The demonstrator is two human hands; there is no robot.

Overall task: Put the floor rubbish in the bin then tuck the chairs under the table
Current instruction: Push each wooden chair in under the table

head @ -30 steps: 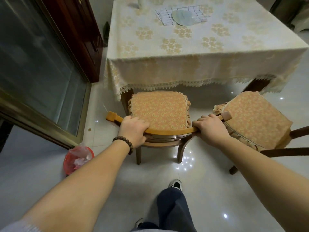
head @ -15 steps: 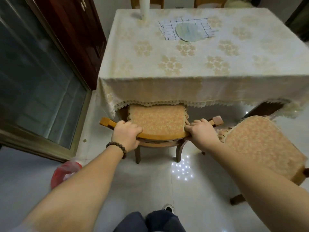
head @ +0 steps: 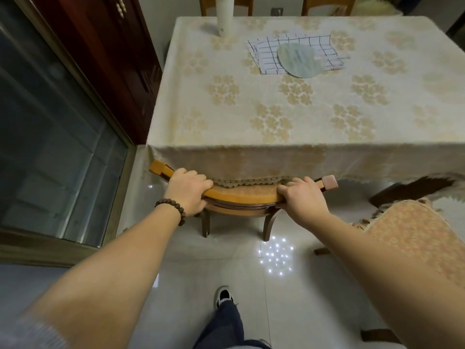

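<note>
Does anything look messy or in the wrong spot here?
Yes. The second chair on the right stands out from the table, turned at an angle, not tucked in. The first chair, gripped by the left hand and right hand, sits almost fully under the tablecloth.
</note>
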